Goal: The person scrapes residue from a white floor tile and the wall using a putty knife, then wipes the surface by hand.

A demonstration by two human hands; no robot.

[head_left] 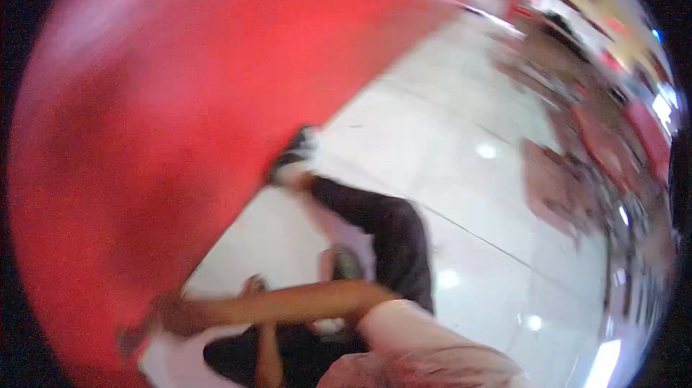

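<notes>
A large glossy red panel (216,85) fills the left side of the head view, its straight edge running diagonally above the tiled floor. My right arm reaches across to the left, and my right hand (171,314) is at the panel's lower edge, smeared by motion. A small greyish shape (130,339) shows just beyond its fingers; I cannot make out what it is. My left forearm passes beneath the right one. Above it, part of my left hand (254,285) shows, blurred, with the fingers mostly hidden.
My dark-trousered leg (400,236) is bent on the white tiled floor (476,172), with a dark shoe (295,150) by the panel's edge. Blurred brown and red objects (577,143) stand at the right. A pink sleeve (418,345) covers my upper arm.
</notes>
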